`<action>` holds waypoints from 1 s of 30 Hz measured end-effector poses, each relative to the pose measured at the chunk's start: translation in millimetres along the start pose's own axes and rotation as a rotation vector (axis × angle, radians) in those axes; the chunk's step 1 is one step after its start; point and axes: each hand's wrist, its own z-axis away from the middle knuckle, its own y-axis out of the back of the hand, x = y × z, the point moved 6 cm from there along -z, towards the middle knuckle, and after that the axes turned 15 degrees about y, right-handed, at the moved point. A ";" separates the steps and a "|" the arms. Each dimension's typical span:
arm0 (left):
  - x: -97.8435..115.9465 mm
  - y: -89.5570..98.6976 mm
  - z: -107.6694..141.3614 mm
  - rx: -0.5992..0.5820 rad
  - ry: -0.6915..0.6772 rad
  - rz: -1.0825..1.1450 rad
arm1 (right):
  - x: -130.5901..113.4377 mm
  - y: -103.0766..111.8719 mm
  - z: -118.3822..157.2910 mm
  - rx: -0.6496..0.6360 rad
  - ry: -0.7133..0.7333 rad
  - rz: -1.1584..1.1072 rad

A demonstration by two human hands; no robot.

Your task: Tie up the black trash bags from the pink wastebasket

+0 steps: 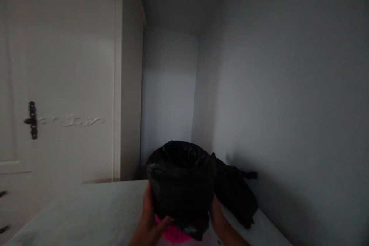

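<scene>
A bright pink bin (175,235) stands in front of me, its lower part showing under a black plastic bag (181,188). The bag lines the bin and is folded down over its rim, with the mouth gaping at the top. My left hand (151,217) grips the bin's left side, its thumb lying across the front near the bag's lower edge. On the opposite side, my right hand (218,215) holds the bagged bin, most of its fingers hidden behind it. More black plastic (238,192) lies crumpled on the table just right of the bin.
The pale table (109,207) extends to the left and meets the grey wall (288,103) on the right. A white wardrobe (72,65) with a dark handle (32,120) rises at the left. The room is dim.
</scene>
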 end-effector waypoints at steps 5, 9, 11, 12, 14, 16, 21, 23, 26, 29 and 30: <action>-8.5 27.0 -23.9 -0.014 -0.030 -0.181 | 27.9 -7.0 18.7 -0.057 0.013 -0.029; -17.3 55.4 -37.3 0.077 0.026 -0.262 | 43.9 5.5 13.9 0.058 -0.058 -0.034; -24.4 59.8 -38.8 0.092 0.153 -0.130 | 39.8 10.0 1.8 0.160 -0.013 -0.055; -27.2 57.9 -39.1 0.084 0.224 -0.031 | 37.5 9.0 -5.0 0.185 -0.005 -0.075; -28.2 46.6 -40.7 0.047 0.331 0.146 | 37.5 0.3 -17.6 0.174 -0.060 -0.124; -24.9 33.3 -45.6 0.033 0.365 0.226 | 42.4 -12.4 -26.2 0.121 -0.136 -0.167; -37.4 27.8 -66.2 0.153 0.352 0.201 | 60.7 -11.9 -31.1 0.210 -0.080 -0.116; -48.8 34.6 -71.9 0.186 0.350 0.191 | 65.7 0.0 -28.7 0.292 -0.040 -0.082; -58.7 48.8 -73.8 0.269 0.391 0.216 | 64.9 15.0 -27.9 0.335 0.002 -0.045; -44.6 59.1 -71.4 0.344 0.301 0.123 | 66.7 22.5 -30.3 0.368 -0.082 -0.087; -38.2 60.3 -70.1 0.351 0.260 0.084 | 69.5 22.7 -31.2 0.379 -0.135 -0.133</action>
